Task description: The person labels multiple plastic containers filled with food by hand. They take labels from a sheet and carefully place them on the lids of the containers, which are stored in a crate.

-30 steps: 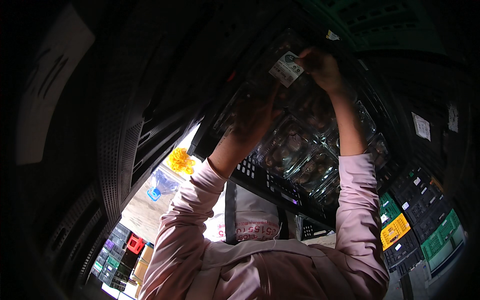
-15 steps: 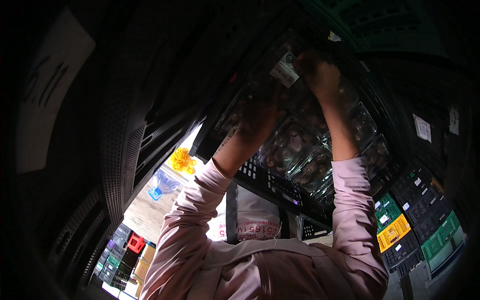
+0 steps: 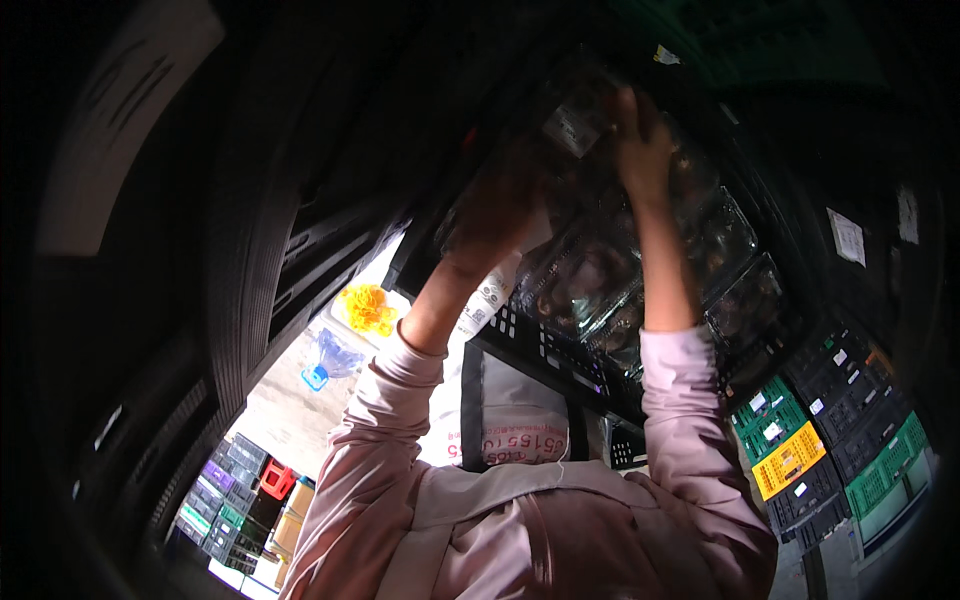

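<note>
A black crate (image 3: 560, 355) is in front of me, filled with clear plastic packs (image 3: 590, 280) of dark, roundish pieces whose kind is hard to make out. On a pack at the far end lies a whitish label (image 3: 575, 128). My right hand (image 3: 643, 145) is just right of that label, fingers stretched out and somewhat blurred, with nothing visible in it. Deep shadow covers my left hand (image 3: 500, 215) over the crate's left part. A white strip of printed labels (image 3: 488, 298) hangs from under it; the fingers seem closed on the strip, though their tips are hidden.
Dark perforated crate walls rise close on the left, one bearing a large pale sheet (image 3: 130, 120). Below left are a yellow bundle (image 3: 367, 310) and a clear bottle with a blue cap (image 3: 325, 365). Stacked crates, one yellow (image 3: 788, 464), stand at right. A white sack (image 3: 515, 425) is near my body.
My left hand has shifted slightly, and more of the label strip shows beneath it. My right hand's fingers have straightened beside the pack's label. The whole view has shifted a little.
</note>
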`<act>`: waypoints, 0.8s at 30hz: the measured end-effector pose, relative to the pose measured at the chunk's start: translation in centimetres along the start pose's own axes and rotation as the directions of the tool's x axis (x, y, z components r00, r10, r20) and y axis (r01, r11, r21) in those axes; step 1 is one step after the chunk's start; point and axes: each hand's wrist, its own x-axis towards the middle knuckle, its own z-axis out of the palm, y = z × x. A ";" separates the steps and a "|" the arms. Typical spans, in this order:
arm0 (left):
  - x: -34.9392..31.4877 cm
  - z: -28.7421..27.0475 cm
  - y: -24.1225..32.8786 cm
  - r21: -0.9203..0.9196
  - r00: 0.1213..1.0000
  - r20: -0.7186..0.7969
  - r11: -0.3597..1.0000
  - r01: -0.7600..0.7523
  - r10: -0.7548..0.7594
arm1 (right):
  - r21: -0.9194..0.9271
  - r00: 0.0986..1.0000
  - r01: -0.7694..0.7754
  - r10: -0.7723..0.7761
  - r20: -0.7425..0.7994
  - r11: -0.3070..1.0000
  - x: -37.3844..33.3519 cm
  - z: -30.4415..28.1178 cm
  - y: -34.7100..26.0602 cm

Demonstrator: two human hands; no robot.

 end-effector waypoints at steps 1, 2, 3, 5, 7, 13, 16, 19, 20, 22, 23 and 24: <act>0.8 -1.5 0.0 -0.239 0.994 -0.072 0.969 0.064 -0.083 | 0.132 0.992 -0.107 0.096 0.086 0.985 -1.9 -0.7 -0.3; 1.5 -2.9 0.3 -0.467 0.976 -0.122 0.878 0.104 -0.180 | 0.250 0.967 -0.221 0.178 0.184 0.943 -3.9 -1.4 -0.6; 1.6 -4.6 1.4 -0.617 0.928 -0.005 0.732 0.290 -0.372 | 0.325 0.924 -0.249 0.123 0.362 0.912 -6.2 -1.4 0.1; 1.7 -5.7 2.2 -0.690 0.891 0.044 0.631 0.355 -0.453 | 0.266 0.809 -0.196 0.002 0.587 0.944 -10.3 -1.4 -0.8; 1.5 -6.1 2.9 -0.715 0.876 0.075 0.586 0.381 -0.477 | 0.236 0.804 -0.083 -0.075 0.590 0.968 -13.4 0.1 -2.1; -1.7 -10.1 4.3 -0.739 0.808 0.504 0.332 0.586 -0.305 | 0.465 0.949 -0.189 0.039 0.312 0.865 -13.8 -1.6 -1.2; -4.8 -9.0 4.6 -0.652 0.764 0.633 0.447 0.613 -0.126 | 0.206 0.933 -0.216 0.139 0.333 0.955 -13.4 -3.9 -1.7; -5.8 -8.5 6.7 -0.756 0.807 0.538 0.285 0.590 -0.245 | -0.006 0.920 0.298 -0.289 -0.264 0.954 -14.5 -4.1 -1.5; -5.9 -8.2 6.9 -0.762 0.823 0.514 0.311 0.568 -0.242 | -0.207 0.834 0.444 -0.487 -0.259 0.872 -14.9 -4.7 -1.5; -6.1 -7.7 7.4 -0.771 0.850 0.475 0.358 0.526 -0.227 | -0.307 0.754 0.611 -0.654 -0.053 0.729 -15.5 -4.6 -1.9; -6.1 -7.9 7.5 -0.709 0.864 0.466 0.503 0.494 -0.192 | -0.345 0.750 0.618 -0.662 -0.010 0.706 -15.7 -4.3 -2.0; -6.1 -7.8 7.7 -0.730 0.885 0.436 0.509 0.455 -0.165 | -0.381 0.744 0.627 -0.667 0.034 0.680 -15.9 -4.1 -2.0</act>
